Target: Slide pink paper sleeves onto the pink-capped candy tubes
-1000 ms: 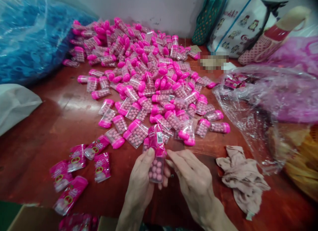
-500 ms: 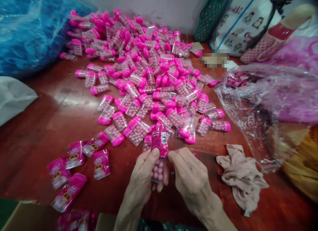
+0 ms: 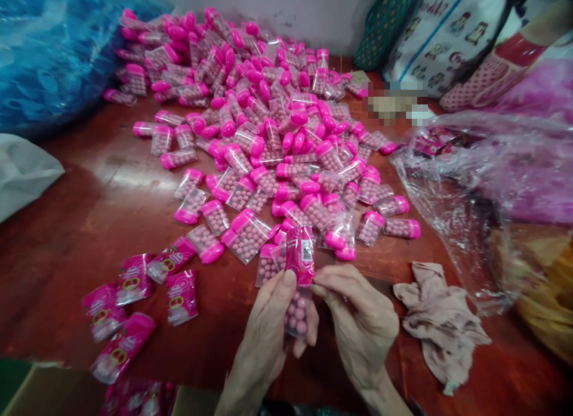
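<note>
Shifted rightward, clear container (image 3: 292,329) of pink balls (image 3: 297,311), magenta wrapper (image 3: 298,262) over top, hands (image 3: 267,320) gripping both

Cannot see the top of the clear container of pink beads (image 3: 296,321), hidden by the pink sleeve (image 3: 295,265), nor read the barcode (image 3: 306,250), too small. Can make out only part of the fingers of the left hand (image 3: 264,326), half hidden behind the container; cannot tell pinch from mere touch for the right hand (image 3: 364,320) at the sleeve's corner. Cannot follow the forearms (image 3: 244,387) or the cardboard box (image 3: 58,383) past the bottom edge. Can see only part of the bag of blue plastic pieces (image 3: 67,64) and white sheet (image 3: 27,174), cut off at left, and of the printed bag (image 3: 447,43), cut off above. Cannot identify anything under the pixelated patch (image 3: 396,102).
</note>
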### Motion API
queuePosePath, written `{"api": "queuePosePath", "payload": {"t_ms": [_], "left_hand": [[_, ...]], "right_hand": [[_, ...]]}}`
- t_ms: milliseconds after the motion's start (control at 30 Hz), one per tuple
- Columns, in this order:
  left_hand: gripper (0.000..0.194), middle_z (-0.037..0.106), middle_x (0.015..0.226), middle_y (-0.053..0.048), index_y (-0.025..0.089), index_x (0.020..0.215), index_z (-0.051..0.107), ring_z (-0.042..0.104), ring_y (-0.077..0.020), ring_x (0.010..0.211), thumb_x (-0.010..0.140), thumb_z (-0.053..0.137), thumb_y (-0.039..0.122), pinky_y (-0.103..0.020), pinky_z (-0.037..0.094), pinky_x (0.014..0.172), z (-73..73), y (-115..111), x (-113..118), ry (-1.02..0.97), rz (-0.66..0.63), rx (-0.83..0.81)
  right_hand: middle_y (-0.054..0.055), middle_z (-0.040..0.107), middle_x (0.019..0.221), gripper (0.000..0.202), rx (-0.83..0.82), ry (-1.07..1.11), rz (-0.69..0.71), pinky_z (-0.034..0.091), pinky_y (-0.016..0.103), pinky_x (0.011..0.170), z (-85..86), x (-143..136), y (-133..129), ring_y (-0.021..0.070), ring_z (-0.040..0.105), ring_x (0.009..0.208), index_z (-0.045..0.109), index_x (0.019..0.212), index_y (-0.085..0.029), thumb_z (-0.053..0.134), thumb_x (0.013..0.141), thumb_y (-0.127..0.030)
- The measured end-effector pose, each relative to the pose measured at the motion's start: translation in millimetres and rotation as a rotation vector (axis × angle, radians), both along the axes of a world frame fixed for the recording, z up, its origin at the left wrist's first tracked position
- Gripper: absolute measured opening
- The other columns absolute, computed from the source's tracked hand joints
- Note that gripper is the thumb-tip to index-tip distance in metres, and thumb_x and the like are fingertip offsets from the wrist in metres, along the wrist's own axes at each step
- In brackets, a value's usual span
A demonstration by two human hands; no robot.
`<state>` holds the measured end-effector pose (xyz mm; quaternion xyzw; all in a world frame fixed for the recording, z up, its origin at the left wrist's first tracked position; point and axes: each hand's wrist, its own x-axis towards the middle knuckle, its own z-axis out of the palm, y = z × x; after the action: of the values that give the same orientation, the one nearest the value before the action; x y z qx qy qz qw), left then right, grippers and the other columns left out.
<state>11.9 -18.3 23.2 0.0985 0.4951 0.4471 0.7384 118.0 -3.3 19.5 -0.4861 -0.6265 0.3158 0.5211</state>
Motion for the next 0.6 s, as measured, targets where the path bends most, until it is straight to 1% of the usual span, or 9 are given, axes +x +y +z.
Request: {"api": "queuePosePath", "payload": {"t_ms": [100,200,300,367,433,500,567,600], "left_hand": [[0.037,0.05,0.033,0.001,0.016,0.061,0.05,0.033,-0.0043,0.026,0.082,0.049,0.047,-0.013,0.021,0.027,1.7,0,2,0.017,-0.01,0.002],[0.037,0.05,0.034,0.002,0.016,0.061,0.051,0.033,-0.0045,0.026,0.081,0.05,0.048,-0.014,0.023,0.027,2.7,-1,3,0.029,-0.009,-0.001],[0.036,0.048,0.034,0.003,0.017,0.061,0.051,0.035,-0.0052,0.027,0.076,0.055,0.049,-0.014,0.025,0.027,3.2,-1,2,0.049,0.009,-0.034],[0.039,0.047,0.034,0.004,0.017,0.058,0.05,0.034,-0.005,0.027,0.074,0.057,0.052,-0.014,0.024,0.027,2.7,0,3,0.051,0.006,-0.058],[0.041,0.046,0.032,0.003,0.017,0.057,0.048,0.032,-0.0044,0.026,0.074,0.056,0.054,-0.014,0.022,0.026,1.6,1,4,0.033,-0.014,-0.056],[0.042,0.046,0.032,0.003,0.017,0.056,0.046,0.029,-0.0037,0.024,0.074,0.054,0.054,-0.014,0.019,0.026,0.4,1,5,0.015,-0.04,-0.024],[0.039,0.047,0.034,0.003,0.017,0.06,0.047,0.028,-0.0035,0.025,0.075,0.054,0.052,-0.014,0.019,0.026,-0.4,1,6,0.011,-0.092,0.019],[0.035,0.048,0.036,0.004,0.017,0.064,0.048,0.029,-0.0036,0.027,0.075,0.056,0.05,-0.014,0.02,0.027,-0.5,1,5,0.015,-0.124,0.04]], "right_hand": [[0.002,0.062,0.076,0.018,-0.014,-0.039,0.007,0.05,0.026,0.062,-1.7,-1,0,0.0151,0.06,0.071,0.063,0.082,-0.019,0.056,0.08,-0.003],[0.002,0.056,0.072,0.017,-0.013,-0.05,0.004,0.045,0.026,0.059,-3.4,-5,1,0.0144,0.055,0.068,0.055,0.078,-0.019,0.047,0.085,-0.006],[0.001,0.05,0.071,0.018,-0.017,-0.058,0.046,0.042,0.026,0.057,-5.3,-6,1,0.0136,0.05,0.065,0.049,0.074,-0.019,0.04,0.087,-0.009],[0.0,0.048,0.071,0.018,-0.042,-0.051,0.08,0.041,0.025,0.057,-6.2,-5,1,0.0132,0.049,0.065,0.047,0.073,-0.019,0.041,0.088,-0.012],[-0.001,0.047,0.072,0.018,-0.153,0.023,0.073,0.041,0.023,0.058,-6.4,-2,1,0.0119,0.048,0.064,0.047,0.072,-0.019,0.041,0.09,-0.017],[-0.001,0.049,0.073,0.018,-0.335,0.172,0.054,0.042,0.022,0.059,-5.7,2,3,0.0111,0.05,0.065,0.05,0.078,-0.02,0.039,0.092,-0.025],[-0.001,0.053,0.074,0.018,-0.513,0.299,0.057,0.044,0.023,0.061,-4.2,7,7,0.0119,0.052,0.066,0.053,0.087,-0.019,0.044,0.091,-0.034],[0.0,0.055,0.074,0.019,-0.572,0.329,0.062,0.044,0.023,0.061,-3.2,8,9,0.0123,0.053,0.066,0.055,0.088,-0.018,0.049,0.088,-0.037]]}}
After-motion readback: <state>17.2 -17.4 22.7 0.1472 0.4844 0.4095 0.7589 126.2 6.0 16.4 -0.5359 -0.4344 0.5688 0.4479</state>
